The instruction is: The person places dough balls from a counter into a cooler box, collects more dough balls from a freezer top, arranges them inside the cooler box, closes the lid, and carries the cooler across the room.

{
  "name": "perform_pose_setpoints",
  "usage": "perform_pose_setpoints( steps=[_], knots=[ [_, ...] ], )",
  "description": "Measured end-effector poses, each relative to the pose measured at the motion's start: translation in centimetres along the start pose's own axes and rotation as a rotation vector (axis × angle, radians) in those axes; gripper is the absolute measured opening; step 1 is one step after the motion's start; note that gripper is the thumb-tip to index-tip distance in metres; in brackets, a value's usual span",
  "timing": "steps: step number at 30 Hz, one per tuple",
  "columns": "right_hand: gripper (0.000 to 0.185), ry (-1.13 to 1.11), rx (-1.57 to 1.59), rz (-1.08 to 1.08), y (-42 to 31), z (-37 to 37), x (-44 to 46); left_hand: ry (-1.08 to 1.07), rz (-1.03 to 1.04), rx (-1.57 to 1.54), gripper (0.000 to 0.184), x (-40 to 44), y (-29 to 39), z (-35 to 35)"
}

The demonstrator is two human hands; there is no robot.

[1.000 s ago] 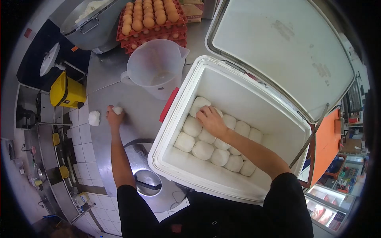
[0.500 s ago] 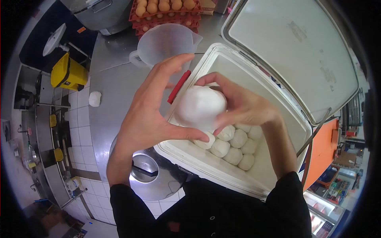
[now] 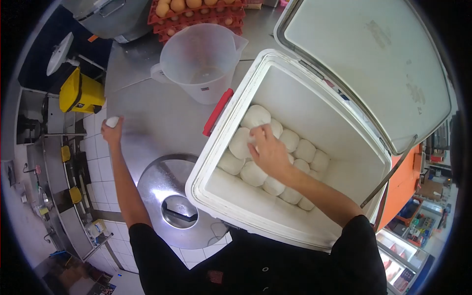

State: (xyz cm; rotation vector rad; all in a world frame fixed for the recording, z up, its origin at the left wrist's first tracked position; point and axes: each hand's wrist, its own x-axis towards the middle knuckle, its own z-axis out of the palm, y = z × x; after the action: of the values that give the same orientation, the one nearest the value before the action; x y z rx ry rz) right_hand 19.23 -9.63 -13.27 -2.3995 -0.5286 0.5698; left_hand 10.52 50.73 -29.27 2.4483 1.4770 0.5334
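My left hand is stretched out to the left edge of the steel table, its fingers closed around a small white dough ball. My right hand hovers inside a white cooler box, just above several round white dough balls packed in rows. The right fingers are half curled, with a gap between thumb and forefinger and nothing seen between them. Part of the dough balls is hidden under that hand. One larger dough ball lies by the box's far left wall.
The cooler's lid stands open at the right, with a red latch on the box's left side. A clear plastic jug and red egg trays are behind. A round steel lid is near my left forearm.
The dough ball my hands held above the box now lies among the others. My left hand has swung far left and taken hold of the small dough ball; my right hand has lowered.
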Motion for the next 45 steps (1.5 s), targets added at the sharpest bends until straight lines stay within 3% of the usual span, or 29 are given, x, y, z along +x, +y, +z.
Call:
perform_pose_setpoints(
  steps=[2,3,4,6,8,9,11,12,14,16,17,22,24,26,27,29,30,34,36,38,40,42,43,45],
  knots=[
    [0.046,0.146,-0.198,-0.398,1.0,1.1,-1.3,-0.070,0.008,-0.138,0.107,2.1,-3.9,2.8],
    [0.049,0.148,-0.201,-0.466,0.7,1.1,-1.5,-0.125,0.023,-0.272,0.110,2.6,-5.0,4.0],
    [0.049,0.146,-0.207,-0.452,1.0,1.7,-1.0,-0.139,0.025,-0.275,0.110,2.6,-4.8,4.2],
    [0.053,0.146,-0.229,-0.453,2.2,2.8,0.0,-0.102,-0.027,0.073,0.109,2.3,-4.4,4.0],
    [0.056,0.169,-0.238,-0.451,1.9,2.5,-0.1,-0.139,-0.092,0.183,0.108,0.8,-1.8,1.9],
    [0.056,0.058,-0.296,-0.399,1.0,1.5,-0.4,-0.151,-0.166,0.299,0.107,0.0,-0.8,1.4],
    [0.051,-0.176,-0.360,-0.341,-0.7,-2.0,-0.2,-0.143,-0.086,0.209,0.104,-0.4,-2.7,2.8],
    [0.051,-0.173,-0.363,-0.344,-1.6,-4.6,0.2,-0.120,-0.011,0.130,0.101,-0.5,-3.4,3.5],
    [0.049,-0.631,0.058,-0.132,-3.8,-10.1,1.1,-0.201,0.043,-0.023,0.095,-1.6,-2.8,3.7],
    [0.037,-0.597,0.305,-0.226,-6.4,-14.4,1.2,-0.283,0.151,-0.259,0.085,-4.3,1.4,0.5],
    [0.041,-0.566,0.458,-0.224,-7.2,-15.9,0.8,-0.279,0.202,-0.340,0.079,-6.9,6.7,-4.0],
    [0.060,-0.437,0.849,-0.320,-10.8,-17.3,-0.8,-0.472,0.776,-0.681,0.075,-18.5,27.0,-24.6],
    [0.067,-0.395,0.913,-0.352,-11.6,-16.8,-1.4,-0.571,1.187,-0.665,0.077,-21.1,30.8,-28.5],
    [0.070,-0.447,0.803,-0.317,-11.5,-16.3,-1.3,-0.782,1.399,-0.561,0.091,-23.7,33.9,-30.7],
    [0.071,-0.500,0.673,-0.265,-10.9,-16.0,-1.1,-0.766,1.394,-0.556,0.091,-24.5,34.1,-31.1],
    [0.067,-0.726,0.922,0.086,-8.9,-15.1,-0.4,-0.707,1.354,-0.617,0.097,-25.3,33.9,-31.5],
    [0.062,-0.826,1.015,0.134,-7.1,-13.6,0.3,-0.688,1.344,-0.633,0.099,-25.4,33.7,-31.7],
    [0.048,-1.004,1.378,0.562,0.3,-3.1,0.1,-0.500,0.912,-0.868,0.109,-23.7,27.8,-32.3],
    [0.044,-1.051,1.464,0.647,1.8,0.0,-1.0,-0.423,0.742,-0.898,0.097,-24.4,24.1,-32.4],
    [0.038,-0.745,1.508,0.882,1.8,1.6,-2.4,-0.426,0.632,-0.850,0.095,-25.0,18.9,-32.5],
    [0.037,-0.664,1.506,0.888,2.7,3.8,-2.9,-0.443,0.434,-0.939,0.088,-26.3,13.2,-31.9],
    [0.048,-0.372,1.429,0.725,2.3,5.7,-3.5,-0.392,0.225,-0.965,0.074,-28.6,8.4,-31.1],
    [0.048,-0.370,1.428,0.723,2.2,6.3,-3.8,-0.377,0.142,-0.942,0.069,-30.1,6.7,-30.7],
    [0.065,-0.140,1.045,0.417,1.7,7.4,-4.4,-0.356,0.056,-0.917,0.063,-33.3,3.5,-30.2]
  ],
)
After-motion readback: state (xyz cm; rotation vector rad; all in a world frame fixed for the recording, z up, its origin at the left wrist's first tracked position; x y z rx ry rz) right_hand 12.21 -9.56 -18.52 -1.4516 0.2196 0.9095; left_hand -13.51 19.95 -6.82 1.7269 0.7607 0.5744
